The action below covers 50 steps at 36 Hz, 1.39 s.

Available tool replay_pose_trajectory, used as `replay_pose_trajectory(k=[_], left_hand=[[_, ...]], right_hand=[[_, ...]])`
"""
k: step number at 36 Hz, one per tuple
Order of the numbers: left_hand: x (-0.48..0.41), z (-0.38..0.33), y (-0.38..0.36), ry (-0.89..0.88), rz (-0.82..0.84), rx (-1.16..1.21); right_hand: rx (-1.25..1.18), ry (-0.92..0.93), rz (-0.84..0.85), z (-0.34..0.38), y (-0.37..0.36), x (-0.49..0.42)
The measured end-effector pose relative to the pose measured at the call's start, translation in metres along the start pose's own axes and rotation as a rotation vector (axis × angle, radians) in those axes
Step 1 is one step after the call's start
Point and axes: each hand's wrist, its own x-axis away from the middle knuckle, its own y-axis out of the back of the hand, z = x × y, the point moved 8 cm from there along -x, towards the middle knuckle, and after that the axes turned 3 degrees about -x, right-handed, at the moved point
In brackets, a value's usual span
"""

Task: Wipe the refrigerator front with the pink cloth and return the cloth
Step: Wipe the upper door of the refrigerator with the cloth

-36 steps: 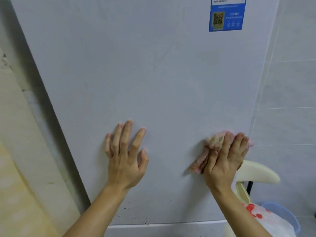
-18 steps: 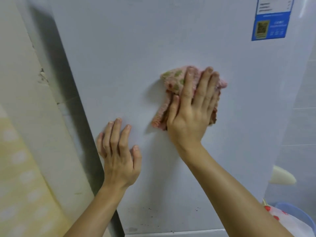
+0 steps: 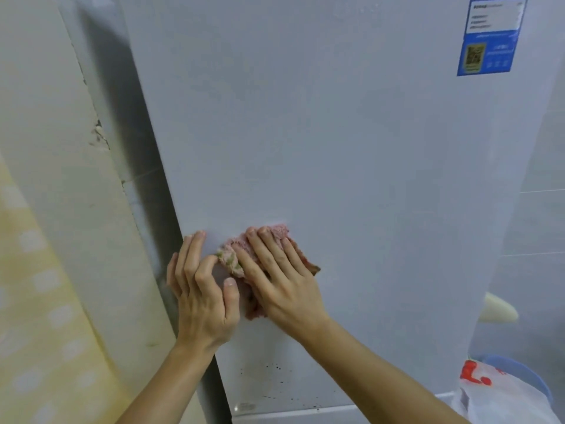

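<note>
Sliding down and to the left since the earlier frame, the right hand is now pressing the pink cloth against the refrigerator front just beside the left hand, where before the two were apart. Its fingers are lying fairly straight and flat over the bunched cloth. The left hand is resting on the door near its left edge, fingers relaxed, the index finger bending so that its tip is meeting the cloth's left end; it is gripping nothing. Dark specks are showing low on the door, and a blue label is sitting at the upper right. A blue basin is standing at the near right.
</note>
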Motion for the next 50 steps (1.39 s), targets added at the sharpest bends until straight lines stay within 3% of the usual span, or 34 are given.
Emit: replay_pose_trajectory(k=[4,10,16,20,25,34,50], left_hand=[[-0.003,-0.009,-0.003,-0.026,-0.002,-0.011],[-0.018,-0.016,-0.007,-0.007,-0.023,-0.015],[-0.021,-0.016,-0.002,0.009,-0.026,-0.013],[-0.027,-0.006,0.007,0.026,-0.033,-0.011],[-0.031,0.008,0.016,0.026,-0.047,0.01],[-0.015,0.008,0.009,-0.019,0.019,0.039],[0.097,0.051,-0.012,-0.094,0.043,-0.2]], right_hand=[[0.041,-0.1,-0.02,-0.049,0.026,0.026],[0.038,-0.606,-0.248,-0.174,0.093,0.053],[0.006,-0.81,-0.486,-0.188,0.111,-0.011],[0.031,-0.715,-0.519,-0.166,0.107,-0.072],[0.06,-0.464,-0.411,-0.101,0.082,-0.116],[0.064,-0.128,-0.104,-0.03,0.021,-0.04],[-0.007,-0.279,-0.188,0.026,-0.019,0.049]])
